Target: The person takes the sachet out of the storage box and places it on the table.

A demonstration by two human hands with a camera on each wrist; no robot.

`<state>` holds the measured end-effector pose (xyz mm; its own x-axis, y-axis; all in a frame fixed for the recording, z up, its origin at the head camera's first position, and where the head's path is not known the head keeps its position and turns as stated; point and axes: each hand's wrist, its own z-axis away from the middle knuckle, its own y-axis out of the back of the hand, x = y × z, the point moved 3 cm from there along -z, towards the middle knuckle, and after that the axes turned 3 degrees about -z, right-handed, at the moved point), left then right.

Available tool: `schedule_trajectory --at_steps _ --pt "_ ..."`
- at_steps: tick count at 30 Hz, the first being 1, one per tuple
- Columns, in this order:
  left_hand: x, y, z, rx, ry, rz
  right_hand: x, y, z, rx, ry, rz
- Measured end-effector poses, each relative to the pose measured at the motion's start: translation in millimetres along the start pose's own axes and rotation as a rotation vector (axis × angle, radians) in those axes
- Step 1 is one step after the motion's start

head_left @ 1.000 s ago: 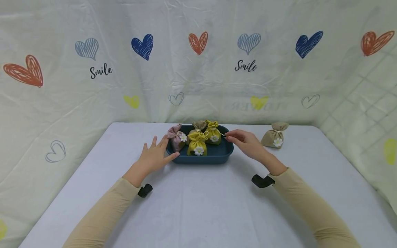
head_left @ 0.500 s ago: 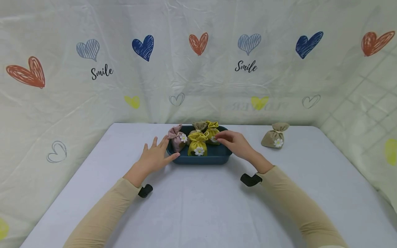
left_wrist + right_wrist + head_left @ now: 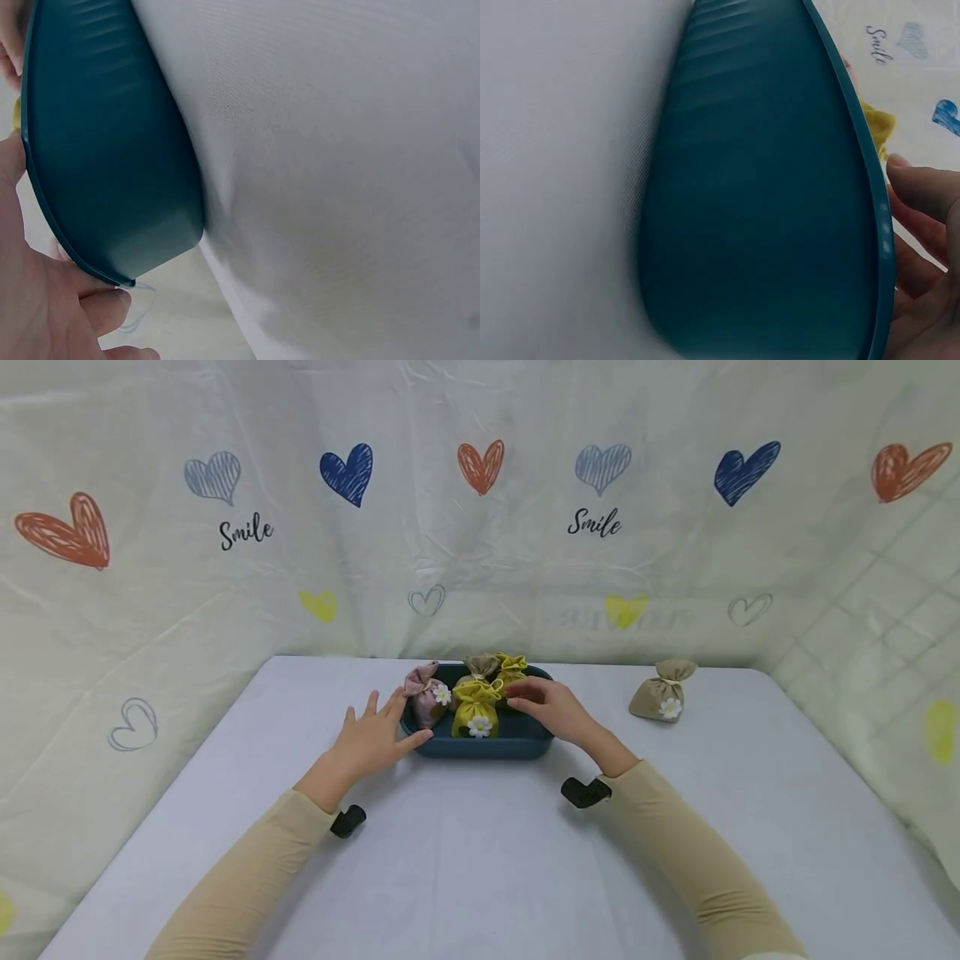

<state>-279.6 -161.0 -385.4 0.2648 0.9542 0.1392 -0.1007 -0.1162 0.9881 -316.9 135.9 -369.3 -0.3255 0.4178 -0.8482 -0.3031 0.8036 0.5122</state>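
A dark blue-green tray (image 3: 483, 748) holds several small drawstring pouches with daisies. At its left end leans a pink pouch (image 3: 424, 705); beside it stands a yellow pouch (image 3: 468, 700) in front of a beige pouch (image 3: 480, 666) and a second yellow pouch (image 3: 512, 665). My left hand (image 3: 363, 739), fingers spread, rests on the tray's left rim. Over the tray's right side is my right hand (image 3: 551, 706), fingers loosely bent; its fingertips are by the back yellow pouch and partly cover it. In the right wrist view the thumb (image 3: 922, 184) is apart from the fingers, nothing visible between.
Another beige pouch (image 3: 656, 696) with a daisy stands on the white table (image 3: 480, 860), right of the tray. Behind the table hangs a pale curtain (image 3: 480, 543) printed with hearts. A small black device (image 3: 585, 792) sits at each wrist.
My right hand has moved left from the tray's right rim, where it was at the back yellow pouch's cord, to over the tray beside that pouch. The left hand has stayed put.
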Motion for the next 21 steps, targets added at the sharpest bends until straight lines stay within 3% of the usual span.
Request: schedule_trajectory --at_steps 13,21 --pt "1.5 1.7 1.4 -0.015 0.007 -0.003 -4 -8 -16 -0.075 -0.070 0.045" --pt "2.3 2.3 0.9 -0.022 0.013 -0.005 -6 -12 -21 -0.052 -0.073 0.061"
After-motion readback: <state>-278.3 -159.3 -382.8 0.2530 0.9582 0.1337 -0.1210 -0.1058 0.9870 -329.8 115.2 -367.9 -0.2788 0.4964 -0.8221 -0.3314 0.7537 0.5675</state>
